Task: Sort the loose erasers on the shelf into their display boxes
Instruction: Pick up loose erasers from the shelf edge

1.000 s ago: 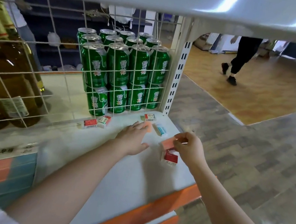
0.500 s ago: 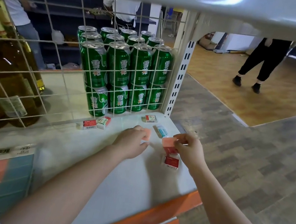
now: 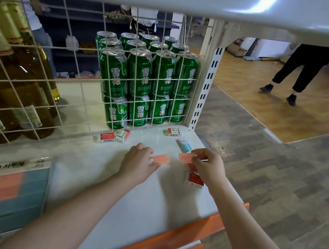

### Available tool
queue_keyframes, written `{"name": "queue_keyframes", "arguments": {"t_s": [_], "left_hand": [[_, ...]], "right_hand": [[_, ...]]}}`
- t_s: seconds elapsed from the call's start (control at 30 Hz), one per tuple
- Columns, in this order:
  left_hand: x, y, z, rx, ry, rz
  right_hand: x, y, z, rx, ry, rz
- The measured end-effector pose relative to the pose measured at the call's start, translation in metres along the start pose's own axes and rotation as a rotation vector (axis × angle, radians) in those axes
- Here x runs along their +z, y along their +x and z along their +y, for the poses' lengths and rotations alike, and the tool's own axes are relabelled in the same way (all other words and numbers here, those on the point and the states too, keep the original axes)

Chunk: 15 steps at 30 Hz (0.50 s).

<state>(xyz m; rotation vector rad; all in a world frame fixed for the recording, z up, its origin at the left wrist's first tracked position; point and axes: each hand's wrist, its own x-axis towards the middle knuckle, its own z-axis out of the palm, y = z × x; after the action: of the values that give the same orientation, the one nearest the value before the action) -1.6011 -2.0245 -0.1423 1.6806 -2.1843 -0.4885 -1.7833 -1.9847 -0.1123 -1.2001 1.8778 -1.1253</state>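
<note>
The step in hand looks like gathering: the right hand (image 3: 209, 167) pinches a pink eraser (image 3: 186, 157) in its fingers just above the shelf (image 3: 126, 193), while the left hand (image 3: 139, 161) has its fingers curled on a second pink eraser (image 3: 161, 158) lying flat. Next, both probably need carrying to the display box (image 3: 1, 191), well left of the hands. Red erasers (image 3: 195, 180) lie under the right hand, others near the green cans (image 3: 143, 78); nothing blocks the way.
</note>
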Motion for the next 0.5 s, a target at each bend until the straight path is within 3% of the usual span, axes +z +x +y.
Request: {"name": "queue_keyframes", "arguments": {"t_s": [0.23,0.5], "left_hand": [[-0.007,0.002,0.004,-0.051,-0.041,-0.022],[-0.006,-0.008,0.017,-0.063,-0.305,0.012]], "right_hand": [[0.0,-0.007,0.0,0.008,0.001,-0.004],[-0.004,-0.018,0.001,-0.024,0.01,0.009]]}}
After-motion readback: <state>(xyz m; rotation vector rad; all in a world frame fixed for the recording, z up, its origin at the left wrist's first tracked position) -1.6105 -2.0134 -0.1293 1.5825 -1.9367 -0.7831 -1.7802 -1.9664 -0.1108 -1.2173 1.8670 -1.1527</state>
